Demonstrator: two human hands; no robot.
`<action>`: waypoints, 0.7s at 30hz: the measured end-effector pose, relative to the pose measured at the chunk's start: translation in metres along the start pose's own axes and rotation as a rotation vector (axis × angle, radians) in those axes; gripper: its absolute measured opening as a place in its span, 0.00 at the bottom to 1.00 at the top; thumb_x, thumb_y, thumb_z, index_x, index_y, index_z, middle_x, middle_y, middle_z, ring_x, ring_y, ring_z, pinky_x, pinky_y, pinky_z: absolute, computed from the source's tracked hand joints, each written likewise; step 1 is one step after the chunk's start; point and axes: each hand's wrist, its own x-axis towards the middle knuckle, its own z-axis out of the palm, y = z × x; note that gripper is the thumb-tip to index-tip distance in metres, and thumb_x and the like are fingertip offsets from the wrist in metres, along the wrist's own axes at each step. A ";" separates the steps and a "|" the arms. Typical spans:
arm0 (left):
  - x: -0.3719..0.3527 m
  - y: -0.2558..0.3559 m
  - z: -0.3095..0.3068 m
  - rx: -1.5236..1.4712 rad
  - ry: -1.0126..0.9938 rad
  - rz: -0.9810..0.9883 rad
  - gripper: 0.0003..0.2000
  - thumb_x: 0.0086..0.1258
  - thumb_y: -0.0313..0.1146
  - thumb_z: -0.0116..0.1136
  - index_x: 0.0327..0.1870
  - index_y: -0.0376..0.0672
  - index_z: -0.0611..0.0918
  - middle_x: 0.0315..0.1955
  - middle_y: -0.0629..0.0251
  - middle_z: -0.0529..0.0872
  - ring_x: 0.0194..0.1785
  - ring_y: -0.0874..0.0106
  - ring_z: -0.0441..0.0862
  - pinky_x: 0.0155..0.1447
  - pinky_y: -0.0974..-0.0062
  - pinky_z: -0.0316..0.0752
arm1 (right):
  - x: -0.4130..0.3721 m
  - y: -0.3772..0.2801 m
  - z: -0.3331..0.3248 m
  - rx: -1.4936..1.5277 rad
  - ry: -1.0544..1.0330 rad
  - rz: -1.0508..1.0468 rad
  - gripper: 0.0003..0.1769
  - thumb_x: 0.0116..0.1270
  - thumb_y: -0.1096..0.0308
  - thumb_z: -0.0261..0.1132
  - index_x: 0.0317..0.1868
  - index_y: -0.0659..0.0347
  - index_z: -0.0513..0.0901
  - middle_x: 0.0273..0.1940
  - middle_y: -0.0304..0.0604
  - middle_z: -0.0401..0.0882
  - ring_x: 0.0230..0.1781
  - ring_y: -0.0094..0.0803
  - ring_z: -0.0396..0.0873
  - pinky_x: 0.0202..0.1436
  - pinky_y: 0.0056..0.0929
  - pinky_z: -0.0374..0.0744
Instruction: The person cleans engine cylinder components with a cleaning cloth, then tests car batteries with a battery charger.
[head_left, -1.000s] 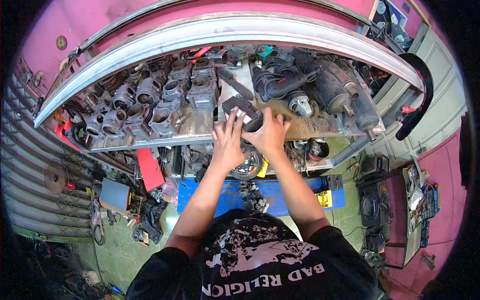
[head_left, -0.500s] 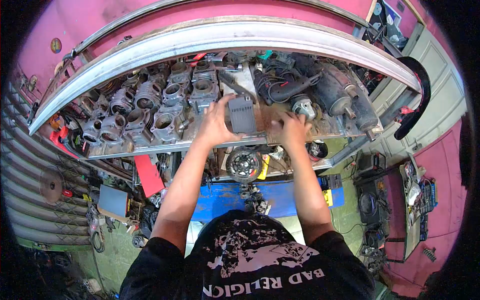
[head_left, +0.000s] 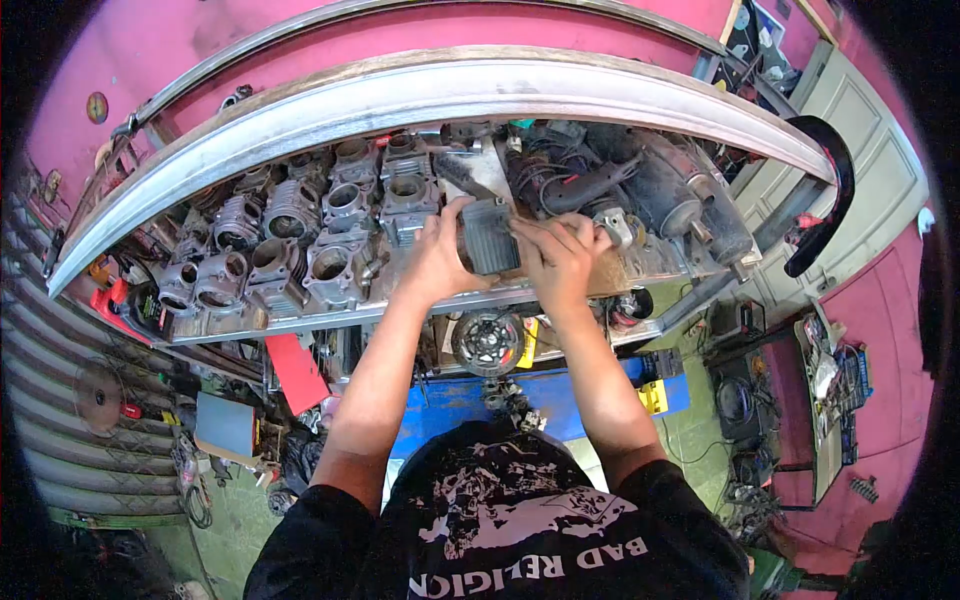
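Note:
A dark grey, ribbed rectangular box-like part (head_left: 488,238) is held up over the front of the shelf. My left hand (head_left: 440,262) is closed on its left side, thumb along the bottom. My right hand (head_left: 562,258) has come to its right edge, the fingers bent and pressed against that side. Just right of the right hand lies a small silver metal part (head_left: 613,228). Several cylinder blocks (head_left: 335,264) stand in rows to the left of my left hand.
Exhaust mufflers (head_left: 668,205) and dark hoses (head_left: 585,190) lie at the shelf's right. A white beam (head_left: 480,82) arches across the shelf's back. Below the shelf hang a round wheel-like part (head_left: 488,344) and a red panel (head_left: 296,374); a blue bench (head_left: 450,400) stands lower.
My right hand has moved left and up from the silver part to the grey ribbed part. The part has tilted slightly in my left hand. The view has shifted a little.

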 end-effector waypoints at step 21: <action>-0.002 0.008 0.000 -0.061 0.034 -0.009 0.57 0.38 0.36 0.84 0.77 0.54 0.65 0.59 0.52 0.82 0.61 0.46 0.77 0.67 0.49 0.74 | -0.025 -0.020 0.033 -0.055 -0.032 -0.080 0.18 0.57 0.71 0.72 0.46 0.36 0.94 0.50 0.19 0.92 0.47 0.33 0.78 0.59 0.44 0.63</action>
